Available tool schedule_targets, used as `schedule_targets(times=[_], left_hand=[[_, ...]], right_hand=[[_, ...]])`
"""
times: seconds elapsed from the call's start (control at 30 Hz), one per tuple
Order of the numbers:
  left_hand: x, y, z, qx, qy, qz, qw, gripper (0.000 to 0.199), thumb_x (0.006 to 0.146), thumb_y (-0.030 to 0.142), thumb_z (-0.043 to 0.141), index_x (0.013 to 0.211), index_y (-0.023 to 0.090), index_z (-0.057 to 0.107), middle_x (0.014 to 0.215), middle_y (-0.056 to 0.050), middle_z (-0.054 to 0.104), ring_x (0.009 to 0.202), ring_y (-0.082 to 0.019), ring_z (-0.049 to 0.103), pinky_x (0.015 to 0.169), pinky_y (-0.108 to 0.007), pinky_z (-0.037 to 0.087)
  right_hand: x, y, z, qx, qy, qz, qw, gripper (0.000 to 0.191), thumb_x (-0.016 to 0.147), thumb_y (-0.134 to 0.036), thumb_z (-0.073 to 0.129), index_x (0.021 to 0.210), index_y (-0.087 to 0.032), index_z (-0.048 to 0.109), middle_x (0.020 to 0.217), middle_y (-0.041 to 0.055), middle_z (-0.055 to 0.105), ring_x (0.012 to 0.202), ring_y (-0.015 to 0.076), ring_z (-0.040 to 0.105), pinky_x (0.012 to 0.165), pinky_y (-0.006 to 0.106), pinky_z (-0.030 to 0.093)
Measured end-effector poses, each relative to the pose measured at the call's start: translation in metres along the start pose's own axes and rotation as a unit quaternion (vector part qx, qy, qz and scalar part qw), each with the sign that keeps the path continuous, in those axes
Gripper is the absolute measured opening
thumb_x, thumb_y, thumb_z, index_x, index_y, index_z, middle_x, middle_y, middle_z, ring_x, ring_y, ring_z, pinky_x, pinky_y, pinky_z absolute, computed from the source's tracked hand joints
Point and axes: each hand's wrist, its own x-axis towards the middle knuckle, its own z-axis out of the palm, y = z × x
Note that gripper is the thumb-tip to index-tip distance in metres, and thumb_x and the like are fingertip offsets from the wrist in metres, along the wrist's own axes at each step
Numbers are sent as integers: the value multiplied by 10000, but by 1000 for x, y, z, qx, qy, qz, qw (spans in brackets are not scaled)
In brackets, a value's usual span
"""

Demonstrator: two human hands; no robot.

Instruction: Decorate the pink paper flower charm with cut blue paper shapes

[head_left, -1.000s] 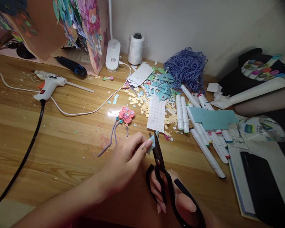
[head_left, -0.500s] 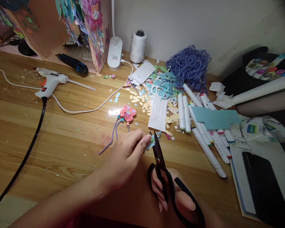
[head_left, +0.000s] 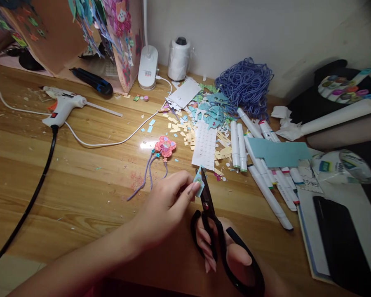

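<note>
Between thumb and fingers, my left hand (head_left: 170, 198) pinches a small light-blue paper piece (head_left: 198, 185) with a green drawing on it. My right hand (head_left: 231, 247) has its fingers through the handles of black scissors (head_left: 207, 202). The scissor blades are slightly apart, and the paper's right edge lies at them. Just beyond my left hand, a red flower ornament (head_left: 165, 147) with purple cord tails and small stars lies on the wood. A white sheet of raised dots (head_left: 204, 144) lies past the blade tips.
A glue gun (head_left: 64, 107) and a utility knife (head_left: 92, 81) lie at the left. Paper scraps (head_left: 188, 134) and tangled purple cord (head_left: 245, 86) cover the back. White markers (head_left: 270, 198), a blue paper strip (head_left: 278, 153), clear tape (head_left: 343, 165) and a black phone-like slab (head_left: 343, 239) lie at the right.
The light-blue paper has been turned more upright between my left fingers and now sits along the scissor blades. The whole view has shifted slightly; my right hand keeps its grip.
</note>
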Motion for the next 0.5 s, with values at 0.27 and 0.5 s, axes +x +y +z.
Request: schedule_targets(times=[0.27,0.5], left_hand=[[1,0,1,-17,10,-5,1000,310,960,317,402,678,191,435,657,38,462,640,-113,441,615,-246,328],[2,-1,-1,-52,41,0,998,308,961,307,397,677,192,426,652,41,455,622,-106,420,589,-234,313]], right_hand=[[-3,-5,3,-14,27,2,1000,701,471,-846,558,701,-194,448,569,-75,413,411,62,408,432,232,438],[0,-5,-1,-11,8,27,1000,733,397,-853,558,684,-187,453,525,-95,395,388,44,384,411,209,440]])
